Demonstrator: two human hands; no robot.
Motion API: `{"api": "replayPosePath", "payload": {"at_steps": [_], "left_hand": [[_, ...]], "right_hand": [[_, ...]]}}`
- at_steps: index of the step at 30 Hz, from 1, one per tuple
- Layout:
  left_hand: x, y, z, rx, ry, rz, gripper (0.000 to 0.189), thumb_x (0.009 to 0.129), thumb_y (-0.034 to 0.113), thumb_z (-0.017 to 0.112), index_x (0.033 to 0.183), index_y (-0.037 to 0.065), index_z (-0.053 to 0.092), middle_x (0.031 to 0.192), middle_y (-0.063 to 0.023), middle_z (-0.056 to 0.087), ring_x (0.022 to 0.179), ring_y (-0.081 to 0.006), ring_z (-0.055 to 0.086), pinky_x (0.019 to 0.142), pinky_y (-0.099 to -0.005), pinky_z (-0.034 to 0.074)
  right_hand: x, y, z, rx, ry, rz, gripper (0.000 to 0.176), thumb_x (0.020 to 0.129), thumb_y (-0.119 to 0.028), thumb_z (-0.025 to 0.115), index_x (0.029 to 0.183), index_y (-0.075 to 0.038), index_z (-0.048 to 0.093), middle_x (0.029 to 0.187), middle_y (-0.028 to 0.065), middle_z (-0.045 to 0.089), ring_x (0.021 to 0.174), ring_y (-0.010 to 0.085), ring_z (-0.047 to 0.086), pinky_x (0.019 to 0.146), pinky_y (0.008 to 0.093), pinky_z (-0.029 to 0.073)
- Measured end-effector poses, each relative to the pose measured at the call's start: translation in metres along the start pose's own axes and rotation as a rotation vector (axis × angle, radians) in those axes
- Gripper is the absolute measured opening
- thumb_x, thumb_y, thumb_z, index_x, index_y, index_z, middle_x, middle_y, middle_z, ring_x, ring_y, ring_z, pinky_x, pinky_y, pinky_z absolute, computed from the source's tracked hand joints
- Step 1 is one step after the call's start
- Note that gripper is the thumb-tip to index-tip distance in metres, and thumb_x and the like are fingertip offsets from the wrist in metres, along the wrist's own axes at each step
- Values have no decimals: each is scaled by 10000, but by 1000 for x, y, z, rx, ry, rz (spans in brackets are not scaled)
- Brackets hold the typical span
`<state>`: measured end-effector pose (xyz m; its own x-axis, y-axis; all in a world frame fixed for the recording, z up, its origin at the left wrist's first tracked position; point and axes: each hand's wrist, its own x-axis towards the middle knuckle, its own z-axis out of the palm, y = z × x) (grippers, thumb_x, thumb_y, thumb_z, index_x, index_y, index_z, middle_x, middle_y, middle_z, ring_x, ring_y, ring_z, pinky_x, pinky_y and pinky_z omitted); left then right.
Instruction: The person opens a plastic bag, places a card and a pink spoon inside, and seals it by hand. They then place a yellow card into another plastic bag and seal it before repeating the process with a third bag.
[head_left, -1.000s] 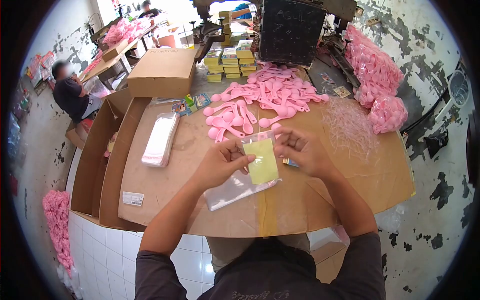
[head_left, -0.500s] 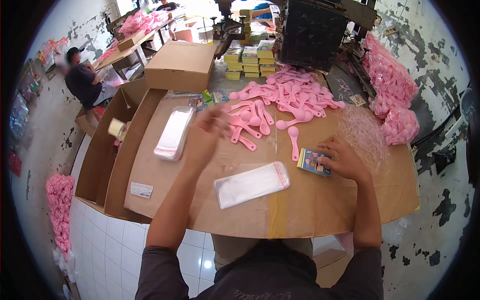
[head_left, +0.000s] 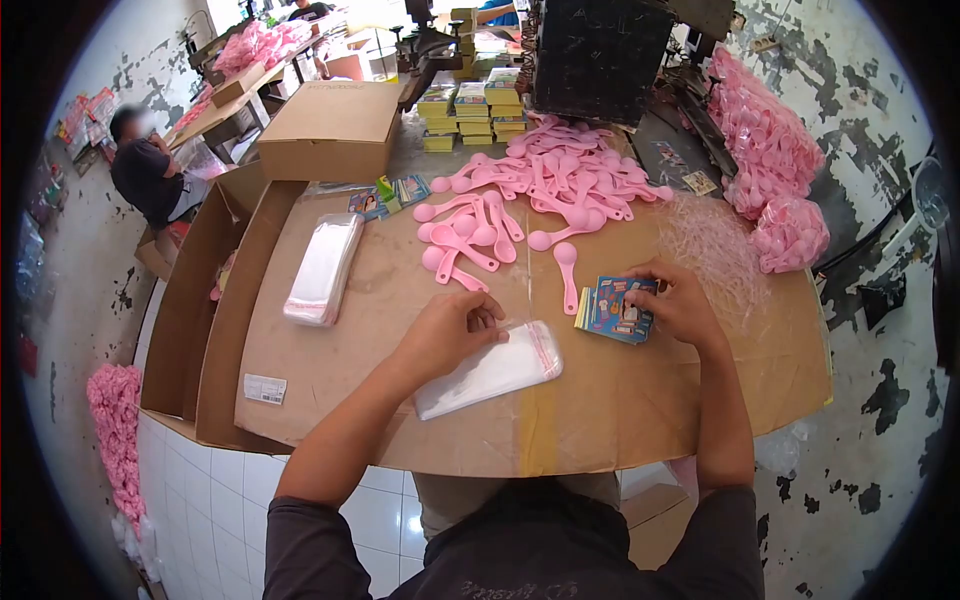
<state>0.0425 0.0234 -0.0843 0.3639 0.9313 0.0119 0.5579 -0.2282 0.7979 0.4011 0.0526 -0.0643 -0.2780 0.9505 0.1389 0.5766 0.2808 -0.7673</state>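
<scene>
My left hand (head_left: 455,332) is over the near stack of clear plastic bags (head_left: 490,378), its fingers loosely curled with a gap to the thumb. Nothing shows between them, and whether the fingertips touch the bags is hard to tell. At the right, my right hand (head_left: 682,305) grips the edge of a small stack of printed blue cards (head_left: 617,310), thumb on top. The cards are slightly fanned on the cardboard-covered table. One pink spoon (head_left: 566,278) lies just left of the cards. Behind it spreads a large heap of pink spoons (head_left: 565,170).
Another bag stack (head_left: 325,268) lies left. An open carton (head_left: 215,340) stands along the left edge, a closed box (head_left: 332,132) behind. Card stacks (head_left: 472,108) and a black machine (head_left: 600,65) stand at the back. Bagged spoons (head_left: 790,235) are right. A person (head_left: 150,180) sits far left.
My left hand has come down from beside the spoons to the near bags. My right hand has closed on the cards, which are now more fanned. A pale item has dropped into the carton.
</scene>
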Motion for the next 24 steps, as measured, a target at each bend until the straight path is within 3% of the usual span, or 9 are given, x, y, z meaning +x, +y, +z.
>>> {"api": "replayPosePath", "payload": {"at_steps": [4,7,10,13,16,19,22,24], "left_hand": [[-1,0,-1,-70,-4,36,193,844,121,841,956,18,723,871,-26,711,696,-92,589,678,-281,511],[-1,4,-4,-138,-25,51,179,891,81,799,1019,22,689,830,-26,703,762,-96,648,688,-266,523],[2,-2,3,-618,-71,86,276,932,71,758,1165,13,622,913,-68,739,874,-135,719,756,-272,556],[-3,15,-6,-724,-161,40,405,960,73,738,1299,28,521,970,-89,763,910,-127,729,763,-262,562],[-6,20,1,-752,-95,47,430,964,69,740,1318,23,501,994,-123,785,845,-102,719,721,-246,544],[-7,19,5,-712,-86,55,495,958,76,750,1376,17,492,978,-119,787,845,-98,715,718,-243,542],[-7,21,6,-715,-92,51,560,951,83,761,1429,14,478,977,-122,789,844,-90,709,720,-244,546],[-8,22,6,-723,-96,58,571,949,84,763,1439,16,479,974,-116,787,848,-88,706,725,-244,550]], "right_hand": [[-1,-12,-3,81,-16,155,209,903,-103,769,1096,-25,756,979,36,691,877,115,636,777,277,507],[1,2,2,21,74,-68,188,920,-112,758,1083,-19,747,984,47,712,860,106,645,756,273,522],[-1,-7,1,60,83,-131,207,927,-103,752,1113,-15,731,1001,49,724,884,104,661,766,277,539],[-11,-40,20,149,91,-126,233,936,-92,746,1157,-22,716,1015,63,737,888,102,675,775,277,549],[-16,-61,44,229,78,-120,263,933,-76,753,1187,-24,704,1008,75,744,880,101,682,777,273,553],[-14,-70,59,422,190,-176,262,935,-60,753,1190,-23,703,999,83,748,848,91,677,762,277,558],[-14,-75,58,391,161,-187,240,929,-41,749,1165,-16,713,983,76,737,847,106,679,761,288,555],[-15,-81,52,196,106,-303,219,925,-43,748,1141,-18,723,972,74,728,849,125,683,749,296,547]]}}
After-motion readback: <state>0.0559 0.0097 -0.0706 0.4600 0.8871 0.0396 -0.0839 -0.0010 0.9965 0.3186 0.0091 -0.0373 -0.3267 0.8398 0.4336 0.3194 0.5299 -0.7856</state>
